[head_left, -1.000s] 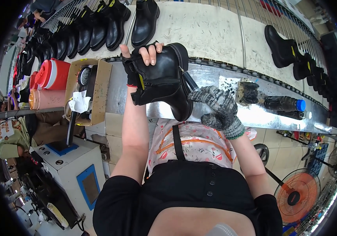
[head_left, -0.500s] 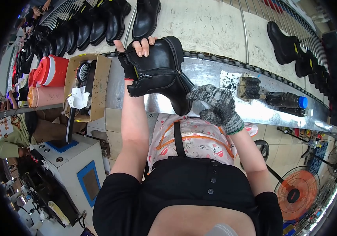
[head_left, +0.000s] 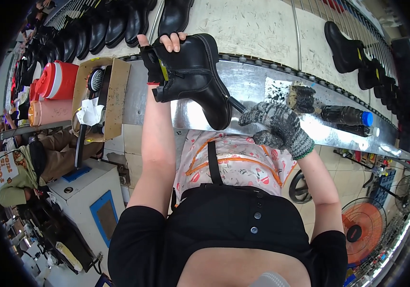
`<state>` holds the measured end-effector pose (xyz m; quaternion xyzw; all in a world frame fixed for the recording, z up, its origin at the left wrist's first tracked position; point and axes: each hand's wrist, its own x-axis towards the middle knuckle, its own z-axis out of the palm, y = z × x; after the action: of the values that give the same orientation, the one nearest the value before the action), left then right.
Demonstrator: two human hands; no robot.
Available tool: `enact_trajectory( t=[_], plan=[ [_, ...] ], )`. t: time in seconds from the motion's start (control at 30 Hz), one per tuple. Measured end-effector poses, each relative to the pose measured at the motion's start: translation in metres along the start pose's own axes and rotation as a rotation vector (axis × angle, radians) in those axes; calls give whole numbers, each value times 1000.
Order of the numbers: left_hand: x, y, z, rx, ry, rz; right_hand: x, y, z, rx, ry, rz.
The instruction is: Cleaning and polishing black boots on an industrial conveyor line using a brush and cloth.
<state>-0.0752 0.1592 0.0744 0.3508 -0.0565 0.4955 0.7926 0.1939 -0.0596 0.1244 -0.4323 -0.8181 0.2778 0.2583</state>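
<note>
A black leather ankle boot point(head_left: 193, 64) with a side zip hangs over the bench, tilted, its toe toward me and its sole facing right. My bare left hand point(head_left: 170, 42) grips it by the shaft opening, fingers curled over the leather and the rest partly hidden. On my right hand point(head_left: 279, 126) is a grey and black knitted glove. Its fingers pinch a slim dark tool point(head_left: 236, 104), whose tip meets the sole edge near the forefoot. The exact kind of tool is too small to tell.
Under the boot runs a metal bench point(head_left: 135, 103). To its right lie a blackened sponge block point(head_left: 302, 99) and a dark bottle with a blue cap point(head_left: 346, 115). A cardboard box point(head_left: 115, 98) and red jug point(head_left: 61, 81) stand left. Boots point(head_left: 99, 28) line the conveyor point(head_left: 243, 28) beyond.
The tool's tip has slid along the sole edge toward the toe, my gloved right hand shifting right. My left hand keeps its grip on the boot. The whole view has shifted slightly.
</note>
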Motion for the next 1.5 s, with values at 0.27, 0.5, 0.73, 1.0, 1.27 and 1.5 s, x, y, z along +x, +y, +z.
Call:
enact_trajectory(
  t=[0.27,0.5,0.73,1.0,1.27,1.5],
  plan=[
    [4,1,-10,87,231,-16,-17,-4,5,39,-82,161],
    [13,-1,-21,193,427,-37,-28,-1,12,130,-42,217],
    [23,-22,-49,426,461,-20,-38,19,27,487,84,535],
    [16,-37,-63,1380,582,104,-44,7,23,840,314,719],
    [-3,-16,-36,1835,610,143,-73,40,17,415,202,826],
    [-37,-7,0,1887,626,253,-76,32,16,37,221,730]
  ],
)
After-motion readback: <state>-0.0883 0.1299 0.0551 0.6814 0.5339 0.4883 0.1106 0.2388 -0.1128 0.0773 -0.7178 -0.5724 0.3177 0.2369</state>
